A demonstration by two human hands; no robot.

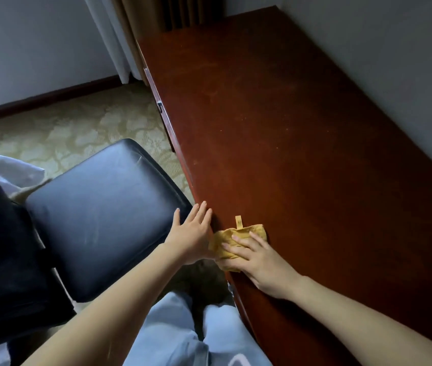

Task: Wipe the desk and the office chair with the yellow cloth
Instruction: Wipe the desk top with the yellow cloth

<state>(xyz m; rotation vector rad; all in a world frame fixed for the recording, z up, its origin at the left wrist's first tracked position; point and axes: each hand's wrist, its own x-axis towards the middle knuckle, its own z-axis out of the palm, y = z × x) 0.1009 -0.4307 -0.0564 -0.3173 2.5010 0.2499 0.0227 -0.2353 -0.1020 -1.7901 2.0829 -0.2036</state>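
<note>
— Where is the cloth right now?

— The crumpled yellow fabric cloth (237, 240) lies on the long reddish-brown polished wooden desk (302, 143), right at its near edge, with a small yellow loop tag sticking up from its far side. The right hand (258, 262) lies flat on top of it.

— Is that hand gripping it?

— Not clenched. The right fingers (238, 245) are spread and laid over the cloth, pinning it to the desk rather than bunching it. Whether the thumb hooks under the fabric I cannot tell.

— And the other hand?

— The left hand (191, 233) is just beside the cloth, open and holding nothing. Its fingers (201, 211) are stretched out straight, the tips at the desk's front edge, and the palm sits over the gap between the desk and the chair.

— Where does the chair stand?

— The black leather padded office chair (101, 215) is to the left of the desk, its seat corner close to the desk edge and just under the left hand. Whether the hand touches the seat I cannot tell.

— Anything else in view?

— Light blue trousers (183, 336) at the bottom, a pale patterned carpet (64, 133) beyond the chair, and a grey wall (384, 62) running along the far side of the desk.
</note>
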